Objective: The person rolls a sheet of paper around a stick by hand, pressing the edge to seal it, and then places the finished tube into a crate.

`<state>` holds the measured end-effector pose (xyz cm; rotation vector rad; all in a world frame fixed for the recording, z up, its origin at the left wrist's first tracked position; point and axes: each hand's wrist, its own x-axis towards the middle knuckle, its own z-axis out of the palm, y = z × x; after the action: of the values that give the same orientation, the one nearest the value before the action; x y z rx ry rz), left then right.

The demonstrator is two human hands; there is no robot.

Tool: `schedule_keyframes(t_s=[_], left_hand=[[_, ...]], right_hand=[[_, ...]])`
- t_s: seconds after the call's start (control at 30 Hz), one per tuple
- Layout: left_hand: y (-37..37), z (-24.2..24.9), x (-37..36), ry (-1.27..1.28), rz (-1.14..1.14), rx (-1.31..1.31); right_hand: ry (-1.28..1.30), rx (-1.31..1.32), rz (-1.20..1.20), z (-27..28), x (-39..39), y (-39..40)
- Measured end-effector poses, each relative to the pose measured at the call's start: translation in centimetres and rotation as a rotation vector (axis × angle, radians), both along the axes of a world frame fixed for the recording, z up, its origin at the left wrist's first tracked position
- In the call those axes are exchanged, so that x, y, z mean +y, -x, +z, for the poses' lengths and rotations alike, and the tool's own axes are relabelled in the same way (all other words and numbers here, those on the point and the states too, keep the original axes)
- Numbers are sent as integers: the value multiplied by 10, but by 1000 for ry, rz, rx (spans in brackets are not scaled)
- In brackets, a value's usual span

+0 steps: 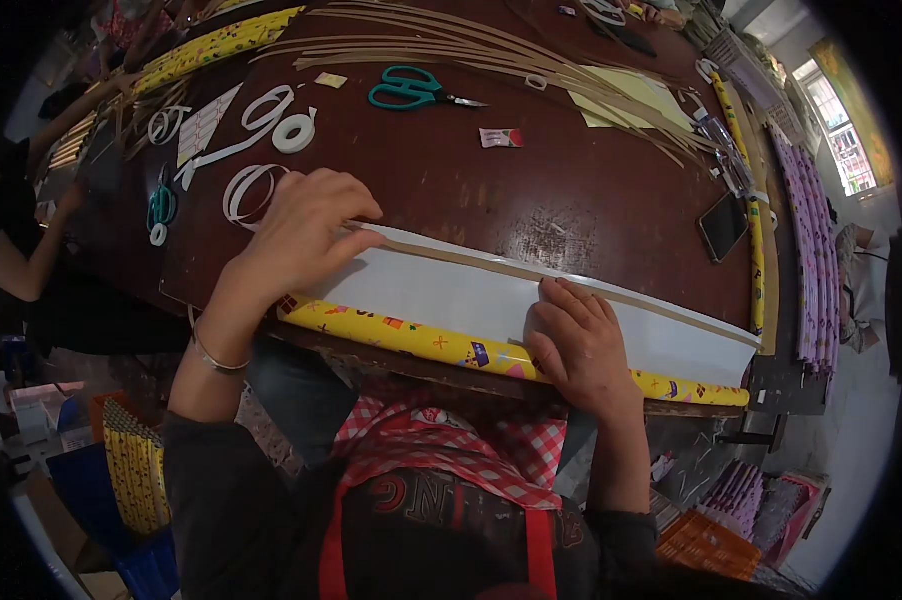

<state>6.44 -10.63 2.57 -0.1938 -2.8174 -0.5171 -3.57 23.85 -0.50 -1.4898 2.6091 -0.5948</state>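
Right hand [581,345], left hand [306,235] flat, pressing paper roll [451,300] at table [531,190] edge.

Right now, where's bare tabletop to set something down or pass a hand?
Biggest bare patch: mid-table, between the green scissors, the red-and-white packet, the phone and the white sheet under both hands. Crowded: the tape rolls far left, the paper strips across the far edge.

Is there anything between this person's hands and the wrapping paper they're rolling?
Nothing visible. The left hand and right hand both press directly on the white sheet of the yellow patterned roll.
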Motion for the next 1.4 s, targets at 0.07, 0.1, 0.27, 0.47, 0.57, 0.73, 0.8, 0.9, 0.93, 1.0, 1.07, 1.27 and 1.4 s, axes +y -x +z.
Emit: schedule_keyframes(t_s=[0.07,0.1,0.27,0.47,0.57,0.73,0.8,0.9,0.93,1.0,1.07,1.27,1.4], left_hand=[[5,-7,5,42,3,-67],[7,-9,6,85,9,-136],[4,-8,2,119,66,-198],[1,-14,-2,97,77,-241],[1,-14,-1,71,75,-255],[-1,-13,0,32,87,-258],[-1,-13,-2,-16,95,-243],[1,-12,-5,-64,111,-291],[2,-10,-5,-63,111,-291],[3,-4,-5,-165,121,-361],[3,-3,-6,-143,123,-366],[4,7,-1,-124,200,-442],[-1,1,6,19,212,-337]], right_hand=[[-6,16,0,2,-1,-1],[-7,17,-4,2,-1,-1],[1,25,0,1,-1,0],[18,16,7,1,0,1],[10,21,11,3,-1,1],[10,14,11,2,-1,1],[8,14,10,1,0,1],[4,10,9,2,0,1],[3,11,11,2,0,1],[4,12,14,2,0,1],[-15,17,12,3,0,0],[-18,13,7,2,1,0],[-14,19,6,3,0,0]])
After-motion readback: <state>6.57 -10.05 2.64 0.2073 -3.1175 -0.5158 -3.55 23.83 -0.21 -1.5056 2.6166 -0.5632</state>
